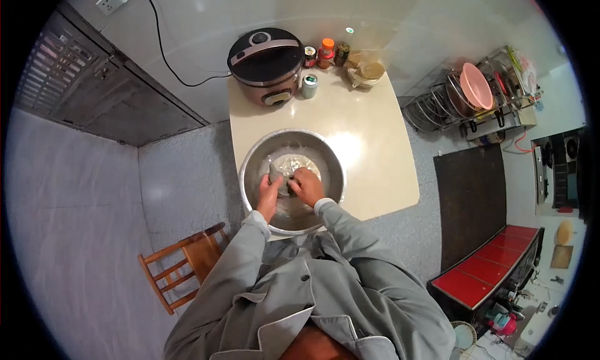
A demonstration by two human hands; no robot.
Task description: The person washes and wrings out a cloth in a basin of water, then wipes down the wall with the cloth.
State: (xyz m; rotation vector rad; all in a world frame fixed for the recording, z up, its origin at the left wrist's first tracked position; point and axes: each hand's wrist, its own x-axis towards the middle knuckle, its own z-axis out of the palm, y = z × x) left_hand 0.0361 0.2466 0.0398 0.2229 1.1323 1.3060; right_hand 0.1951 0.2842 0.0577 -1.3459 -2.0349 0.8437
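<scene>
A wide metal basin (pixel 338 172) stands at the front of the table, and both my hands are inside its rim. My left hand (pixel 269 194) is closed around a grey, soft-looking piece (pixel 274 174) whose kind I cannot make out. Close beside it, my right hand (pixel 307 186) has its fingers curled together at the right side of this piece. What lies within the right fingers is hidden. Beyond the hands, a pale, shiny patch (pixel 300 162) shows in the basin; whether it is water, foam or a dish, I cannot tell.
A rice cooker (pixel 265 66) stands at the table's back left, beside a can (pixel 310 85), several jars (pixel 325 55) and bagged items (pixel 365 74). A wooden chair (pixel 200 255) is at the left. A rack with a pink basin (pixel 476 86) stands at the right.
</scene>
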